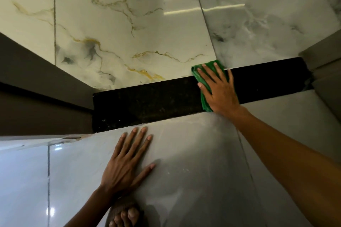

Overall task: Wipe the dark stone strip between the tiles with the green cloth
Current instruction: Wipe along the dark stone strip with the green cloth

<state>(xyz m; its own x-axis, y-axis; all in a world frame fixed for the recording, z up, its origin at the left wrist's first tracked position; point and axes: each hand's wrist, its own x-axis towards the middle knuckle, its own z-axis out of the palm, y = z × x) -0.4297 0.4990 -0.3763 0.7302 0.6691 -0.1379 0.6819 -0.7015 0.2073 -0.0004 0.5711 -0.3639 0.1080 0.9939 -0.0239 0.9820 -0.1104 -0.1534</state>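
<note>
Green cloth [203, 86] under right hand [219, 92]

A tiled indoor floor, likely in a home. Glossy marble-look tiles [114, 29] with gold and grey veins reflect ceiling lights. A dark stone strip [147, 105] forms a threshold between brown door-frame pieces [36, 83]. Bare toes [127, 217] show below.

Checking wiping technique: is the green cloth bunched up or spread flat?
Spread flat: the green cloth lies under the right hand's open palm on the dark strip.
</note>
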